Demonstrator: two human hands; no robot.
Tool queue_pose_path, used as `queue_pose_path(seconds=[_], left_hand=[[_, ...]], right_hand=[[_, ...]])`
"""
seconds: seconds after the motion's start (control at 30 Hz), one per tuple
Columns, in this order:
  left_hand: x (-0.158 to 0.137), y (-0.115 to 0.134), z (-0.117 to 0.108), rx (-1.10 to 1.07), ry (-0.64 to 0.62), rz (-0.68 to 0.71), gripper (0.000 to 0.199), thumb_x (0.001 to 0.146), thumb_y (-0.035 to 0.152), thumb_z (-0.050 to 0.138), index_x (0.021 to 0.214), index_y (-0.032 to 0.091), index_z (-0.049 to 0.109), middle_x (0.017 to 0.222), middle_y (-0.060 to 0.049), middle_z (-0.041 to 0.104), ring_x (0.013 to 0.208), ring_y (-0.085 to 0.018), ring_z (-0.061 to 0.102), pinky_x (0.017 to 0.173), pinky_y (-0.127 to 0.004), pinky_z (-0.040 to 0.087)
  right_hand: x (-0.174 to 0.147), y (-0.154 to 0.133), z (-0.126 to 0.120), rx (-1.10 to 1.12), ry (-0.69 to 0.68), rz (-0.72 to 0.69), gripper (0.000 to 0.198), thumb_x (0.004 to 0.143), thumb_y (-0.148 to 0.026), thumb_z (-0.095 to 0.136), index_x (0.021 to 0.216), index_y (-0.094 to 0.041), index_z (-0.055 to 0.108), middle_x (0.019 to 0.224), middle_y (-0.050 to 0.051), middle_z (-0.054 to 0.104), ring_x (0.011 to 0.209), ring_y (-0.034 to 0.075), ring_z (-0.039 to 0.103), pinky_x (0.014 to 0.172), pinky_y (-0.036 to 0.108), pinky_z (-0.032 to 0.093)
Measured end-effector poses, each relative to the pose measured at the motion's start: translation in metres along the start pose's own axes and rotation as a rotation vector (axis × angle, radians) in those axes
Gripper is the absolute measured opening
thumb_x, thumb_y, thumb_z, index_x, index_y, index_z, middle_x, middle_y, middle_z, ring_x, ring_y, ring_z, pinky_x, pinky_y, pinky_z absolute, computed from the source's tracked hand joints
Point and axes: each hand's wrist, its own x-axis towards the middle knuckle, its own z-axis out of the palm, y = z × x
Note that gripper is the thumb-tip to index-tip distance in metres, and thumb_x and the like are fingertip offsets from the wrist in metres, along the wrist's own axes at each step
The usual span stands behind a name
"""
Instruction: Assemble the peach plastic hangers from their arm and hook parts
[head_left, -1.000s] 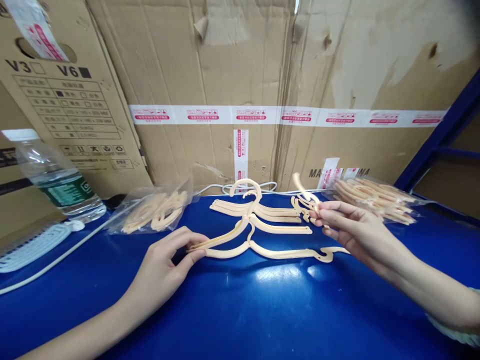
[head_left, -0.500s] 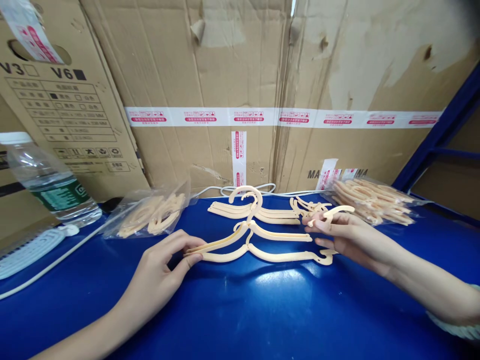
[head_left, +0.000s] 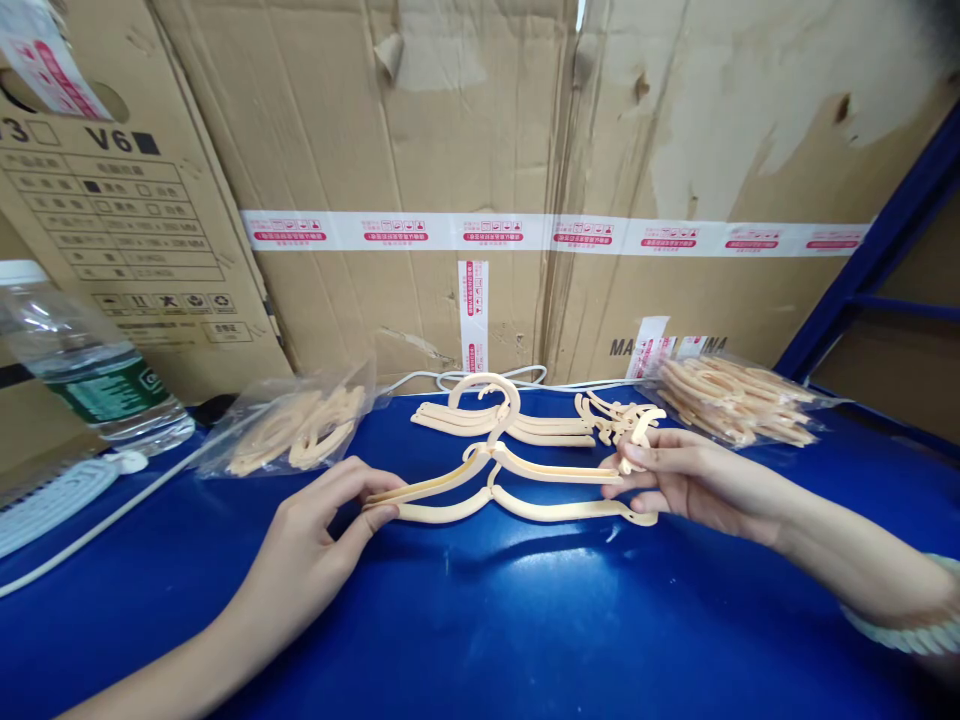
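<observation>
A cream plastic clothes hanger (head_left: 551, 511), with a large hook at its top and upper and lower arms, is raised above the blue table. My left hand (head_left: 326, 535) pinches its left end between thumb and fingers. At the opposite end, my right hand (head_left: 701, 480) grips a small curved cream hook (head_left: 640, 428) between thumb and fingertips. The small hook is at the tip of the upper right arm; whether they are joined cannot be made out. Another hook piece (head_left: 643, 517) sits on the lower right end. Behind the hanger lie several hanger arms (head_left: 551, 438) and loose small hooks (head_left: 600, 408).
Clear bags of cream hanger parts lie at the left (head_left: 289, 430) and right (head_left: 739, 395). A water bottle (head_left: 105, 385), a light blue slotted object (head_left: 56, 505) and a white cable (head_left: 97, 530) are at far left. Cardboard boxes (head_left: 420, 320) wall off the back of the table (head_left: 480, 640).
My right hand has moved left with the small hook, bringing it to the hanger's upper right tip and turning it more upright. My left hand keeps its pinch on the hanger.
</observation>
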Motion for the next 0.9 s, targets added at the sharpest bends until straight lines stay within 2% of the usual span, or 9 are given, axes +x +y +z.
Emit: queue_pose_path(seconds=[0.13, 0.27, 0.53, 0.73, 0.9], left_hand=[[0.000, 0.000, 0.000, 0.005, -0.002, 0.013, 0.009, 0.090, 0.029, 0.060, 0.091, 0.025, 0.068, 0.080, 0.003, 0.064, 0.075, -0.015, 0.061, 0.070, -0.025, 0.046], [0.000, -0.001, 0.000, 0.012, 0.000, 0.022, 0.009, 0.090, 0.029, 0.060, 0.092, 0.025, 0.068, 0.081, 0.003, 0.065, 0.076, -0.016, 0.061, 0.071, -0.025, 0.047], [-0.001, 0.001, 0.000, 0.018, -0.001, 0.048, 0.011, 0.091, 0.029, 0.058, 0.093, 0.025, 0.068, 0.083, 0.002, 0.066, 0.077, -0.016, 0.062, 0.071, -0.025, 0.047], [-0.001, 0.002, 0.000, 0.022, 0.000, 0.057, 0.009, 0.090, 0.027, 0.059, 0.092, 0.026, 0.068, 0.083, 0.003, 0.067, 0.076, -0.015, 0.062, 0.071, -0.024, 0.048], [-0.002, 0.004, 0.000, 0.024, -0.010, 0.077, 0.011, 0.091, 0.027, 0.059, 0.096, 0.026, 0.068, 0.083, 0.002, 0.067, 0.076, -0.015, 0.064, 0.070, -0.023, 0.049]], right_hand=[[0.001, 0.001, -0.001, -0.027, -0.028, 0.053, 0.022, 0.073, -0.028, 0.084, 0.074, -0.013, 0.068, 0.074, 0.007, 0.072, 0.070, 0.018, 0.072, 0.057, 0.020, 0.057], [0.000, 0.001, -0.002, -0.020, -0.066, 0.063, 0.023, 0.071, -0.026, 0.085, 0.074, -0.014, 0.066, 0.076, 0.006, 0.072, 0.070, 0.017, 0.072, 0.059, 0.021, 0.057], [-0.001, 0.003, 0.002, -0.097, -0.036, 0.048, 0.030, 0.067, -0.028, 0.087, 0.072, -0.015, 0.060, 0.075, 0.007, 0.072, 0.065, 0.015, 0.069, 0.056, 0.021, 0.055], [-0.003, 0.009, 0.009, -0.203, 0.051, -0.094, 0.039, 0.058, -0.030, 0.092, 0.071, -0.016, 0.057, 0.071, 0.005, 0.071, 0.060, 0.013, 0.066, 0.053, 0.020, 0.052], [0.000, 0.016, 0.007, -0.338, 0.174, -0.265, 0.042, 0.062, -0.041, 0.089, 0.072, -0.018, 0.055, 0.058, 0.001, 0.065, 0.052, 0.016, 0.063, 0.049, 0.024, 0.050]])
